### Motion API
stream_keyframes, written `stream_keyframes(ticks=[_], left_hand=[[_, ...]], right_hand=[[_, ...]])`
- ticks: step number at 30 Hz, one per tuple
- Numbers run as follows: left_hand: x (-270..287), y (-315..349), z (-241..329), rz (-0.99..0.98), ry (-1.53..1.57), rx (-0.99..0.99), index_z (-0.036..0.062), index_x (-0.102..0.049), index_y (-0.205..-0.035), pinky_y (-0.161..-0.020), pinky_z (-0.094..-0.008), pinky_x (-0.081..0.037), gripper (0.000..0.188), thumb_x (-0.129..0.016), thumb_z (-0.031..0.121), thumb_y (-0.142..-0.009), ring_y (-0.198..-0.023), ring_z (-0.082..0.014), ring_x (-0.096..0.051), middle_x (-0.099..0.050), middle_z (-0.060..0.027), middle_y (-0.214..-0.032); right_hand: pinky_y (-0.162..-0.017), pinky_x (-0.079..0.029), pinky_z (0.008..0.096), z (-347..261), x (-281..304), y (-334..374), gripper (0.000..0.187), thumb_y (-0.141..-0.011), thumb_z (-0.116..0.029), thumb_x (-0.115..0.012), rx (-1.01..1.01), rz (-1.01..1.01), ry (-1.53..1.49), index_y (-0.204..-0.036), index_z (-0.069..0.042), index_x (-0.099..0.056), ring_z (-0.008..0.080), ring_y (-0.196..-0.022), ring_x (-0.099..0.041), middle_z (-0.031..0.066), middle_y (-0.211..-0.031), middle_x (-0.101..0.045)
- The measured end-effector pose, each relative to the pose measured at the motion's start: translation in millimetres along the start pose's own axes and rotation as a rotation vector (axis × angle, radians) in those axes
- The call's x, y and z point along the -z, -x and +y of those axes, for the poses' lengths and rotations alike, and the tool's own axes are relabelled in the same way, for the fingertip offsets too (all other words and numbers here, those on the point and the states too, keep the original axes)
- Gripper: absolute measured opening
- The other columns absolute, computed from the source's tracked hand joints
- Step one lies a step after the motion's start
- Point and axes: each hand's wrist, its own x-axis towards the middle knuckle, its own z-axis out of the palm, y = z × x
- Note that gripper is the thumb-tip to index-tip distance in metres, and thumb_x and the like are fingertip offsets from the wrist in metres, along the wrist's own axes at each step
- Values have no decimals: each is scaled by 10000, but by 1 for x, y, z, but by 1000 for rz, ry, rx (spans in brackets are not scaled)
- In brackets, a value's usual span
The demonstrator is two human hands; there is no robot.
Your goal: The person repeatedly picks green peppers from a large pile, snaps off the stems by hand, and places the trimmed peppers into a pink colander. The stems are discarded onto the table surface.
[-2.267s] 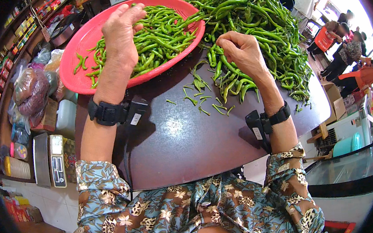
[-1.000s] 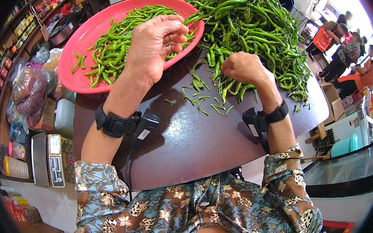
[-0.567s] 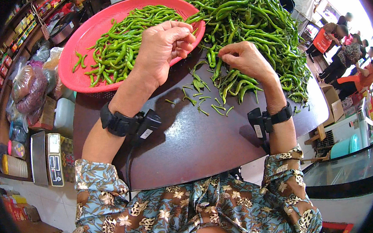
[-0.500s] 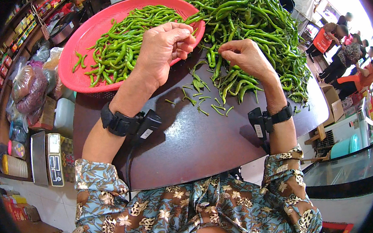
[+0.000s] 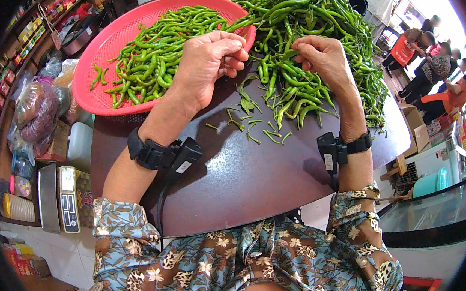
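Observation:
My left hand (image 5: 207, 65) hovers by the right rim of a red plastic basket (image 5: 88, 83), its fingers curled in and the thumb against the forefinger. Whatever may be between those fingertips is too small to make out. Green chili peppers (image 5: 153, 64) lie in the basket. My right hand (image 5: 325, 61) is over a large heap of green chili peppers (image 5: 310, 8), thumb and fingertips drawn together. Peppers lie right behind those fingertips, so I cannot tell if one is gripped. Small green stems and scraps (image 5: 270, 134) lie on the table in front of the heap.
The dark brown table (image 5: 230, 184) bears basket and heap. A black device is strapped to each wrist, one with a cable (image 5: 163, 197). To the left stand a scale (image 5: 69, 199) and plastic bags (image 5: 36, 109). Several people (image 5: 430, 72) are at the far right.
My right hand has moved a little to the right and its fingers have curled in more. The left hand has hardly moved.

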Motion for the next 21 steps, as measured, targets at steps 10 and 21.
stream_keyframes(ticks=[10,21], left_hand=[[-6,2,-2,-25,-67,54,28,-606,-866,-555,-209,-440,115,-563,128,-830,-595,-89,-539,-598,-34,-711],[-11,4,-2,-81,-115,91,21,-623,-847,-551,-205,-432,128,-559,131,-835,-592,-86,-531,-587,-29,-685]], right_hand=[[-479,-435,200,2,0,-4,196,-779,-136,-540,-18,88,-51,-833,6,-662,70,-496,-539,26,-604,-592],[-558,-458,263,26,-4,-12,205,-739,-144,-548,115,110,265,-845,-10,-661,135,-552,-573,101,-630,-609]])
